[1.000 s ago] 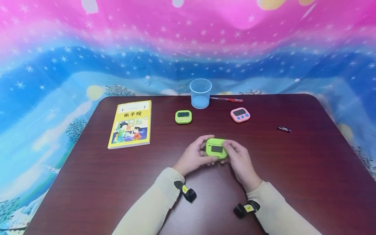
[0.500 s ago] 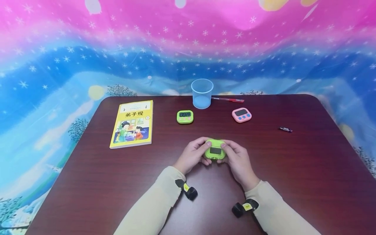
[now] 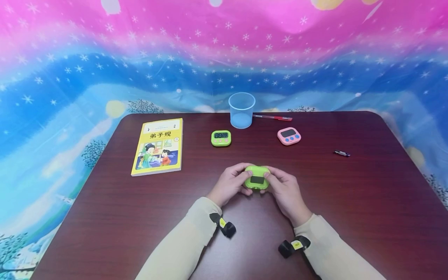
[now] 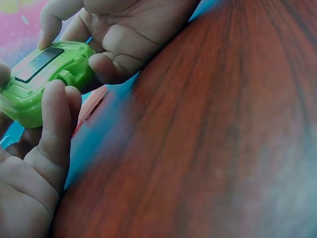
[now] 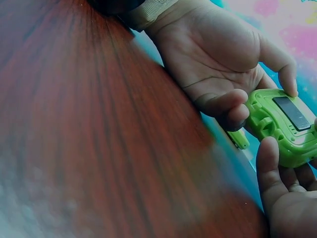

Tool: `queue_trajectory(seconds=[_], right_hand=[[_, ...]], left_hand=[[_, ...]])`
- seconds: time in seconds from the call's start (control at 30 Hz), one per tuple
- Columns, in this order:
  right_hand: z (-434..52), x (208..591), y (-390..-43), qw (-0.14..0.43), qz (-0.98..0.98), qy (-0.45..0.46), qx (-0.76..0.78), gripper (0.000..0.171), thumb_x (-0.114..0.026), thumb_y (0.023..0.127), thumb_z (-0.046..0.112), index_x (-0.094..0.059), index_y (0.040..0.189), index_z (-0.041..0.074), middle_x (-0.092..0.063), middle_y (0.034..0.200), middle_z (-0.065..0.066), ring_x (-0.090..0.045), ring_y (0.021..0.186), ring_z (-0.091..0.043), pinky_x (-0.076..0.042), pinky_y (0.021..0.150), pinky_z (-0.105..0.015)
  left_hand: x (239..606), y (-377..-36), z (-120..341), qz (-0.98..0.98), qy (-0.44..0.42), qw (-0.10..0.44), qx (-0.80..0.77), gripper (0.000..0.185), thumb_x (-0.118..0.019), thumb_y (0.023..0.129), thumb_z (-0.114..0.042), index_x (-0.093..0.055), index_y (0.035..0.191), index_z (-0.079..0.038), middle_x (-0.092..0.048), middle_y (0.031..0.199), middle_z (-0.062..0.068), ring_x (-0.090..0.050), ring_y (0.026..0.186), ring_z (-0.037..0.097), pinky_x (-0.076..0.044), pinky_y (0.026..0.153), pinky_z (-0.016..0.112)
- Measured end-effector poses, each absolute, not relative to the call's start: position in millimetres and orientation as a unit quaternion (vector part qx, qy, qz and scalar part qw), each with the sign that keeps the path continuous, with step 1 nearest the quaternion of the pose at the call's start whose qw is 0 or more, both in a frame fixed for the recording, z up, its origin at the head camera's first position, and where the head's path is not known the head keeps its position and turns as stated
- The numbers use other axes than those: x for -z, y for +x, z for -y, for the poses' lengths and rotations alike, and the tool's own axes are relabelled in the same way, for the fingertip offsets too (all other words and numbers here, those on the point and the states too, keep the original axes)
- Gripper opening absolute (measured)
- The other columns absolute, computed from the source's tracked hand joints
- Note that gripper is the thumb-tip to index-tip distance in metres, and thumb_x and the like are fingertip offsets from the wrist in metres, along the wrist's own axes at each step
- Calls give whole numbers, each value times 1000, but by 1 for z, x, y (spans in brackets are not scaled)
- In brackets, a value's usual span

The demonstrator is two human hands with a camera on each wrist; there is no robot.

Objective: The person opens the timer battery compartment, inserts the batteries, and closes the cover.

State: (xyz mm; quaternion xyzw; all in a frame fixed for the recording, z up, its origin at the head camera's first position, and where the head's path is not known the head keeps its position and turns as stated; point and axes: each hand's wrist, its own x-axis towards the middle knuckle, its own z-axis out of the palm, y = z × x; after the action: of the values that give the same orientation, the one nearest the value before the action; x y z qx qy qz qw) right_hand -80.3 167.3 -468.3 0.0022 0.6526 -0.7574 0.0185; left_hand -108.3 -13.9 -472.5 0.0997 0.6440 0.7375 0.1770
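I have the green timer (image 3: 257, 177) pinched between my left hand (image 3: 231, 183) and right hand (image 3: 285, 191), fingers curled round its sides, just above the table (image 3: 350, 202) near its middle; its screen is dark. Farther back, a second green timer (image 3: 221, 138) shows digits I cannot read surely. The yellow book (image 3: 158, 147) reads 弟子规. The pink timer (image 3: 289, 136) has a blank screen.

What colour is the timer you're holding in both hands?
Bright green timer with a dark screen; the head view shows it best.
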Motion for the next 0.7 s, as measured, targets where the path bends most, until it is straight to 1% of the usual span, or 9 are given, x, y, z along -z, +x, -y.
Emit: queue_trajectory(seconds=[0.1, 0.27, 0.37, 0.5, 0.6, 0.7], right_hand=[[-167, 468, -80, 17, -652, 5, 758, 31, -57, 101, 7, -62, 125, -11, -70, 100, -5, -65, 67, -14, -60, 60, -30], [-167, 469, -80, 13, -654, 13, 756, 31, -58, 101, 9, -62, 126, -10, -70, 103, -6, -65, 67, -15, -60, 59, -31], [-168, 469, -81, 11, -653, 18, 757, 32, -57, 102, 10, -62, 126, -9, -69, 104, -8, -65, 67, -15, -60, 59, -31], [-169, 469, -82, 8, -655, 27, 756, 31, -56, 102, 11, -62, 125, -9, -69, 103, -8, -64, 66, -14, -59, 56, -30], [-172, 469, -83, 0, -658, 27, 753, 29, -57, 102, 10, -62, 124, -8, -69, 101, -6, -63, 66, -13, -58, 55, -29], [-174, 469, -83, -10, -654, 17, 756, 29, -58, 101, 10, -63, 124, -8, -69, 103, -6, -64, 70, -14, -58, 58, -28]], left_hand=[[472, -108, 14, -649, 96, 173, -735, 30, -56, 101, -13, -64, 128, -4, -65, 97, 10, -64, 55, 18, -61, 54, 34], [471, -108, 13, -653, 93, 176, -731, 30, -56, 103, -16, -63, 130, -5, -65, 97, 11, -64, 56, 18, -61, 55, 33], [472, -108, 14, -663, 100, 173, -721, 30, -58, 103, -20, -62, 132, -10, -65, 97, 11, -66, 60, 20, -62, 57, 36], [474, -108, 13, -674, 113, 165, -711, 34, -64, 100, -19, -59, 134, -16, -64, 97, 11, -67, 63, 21, -62, 58, 40], [475, -108, 11, -671, 117, 165, -713, 36, -64, 100, -17, -56, 135, -15, -65, 99, 11, -67, 64, 20, -62, 59, 40], [474, -108, 11, -667, 112, 168, -717, 35, -62, 101, -19, -55, 135, -12, -68, 104, 13, -69, 69, 22, -63, 64, 41]])
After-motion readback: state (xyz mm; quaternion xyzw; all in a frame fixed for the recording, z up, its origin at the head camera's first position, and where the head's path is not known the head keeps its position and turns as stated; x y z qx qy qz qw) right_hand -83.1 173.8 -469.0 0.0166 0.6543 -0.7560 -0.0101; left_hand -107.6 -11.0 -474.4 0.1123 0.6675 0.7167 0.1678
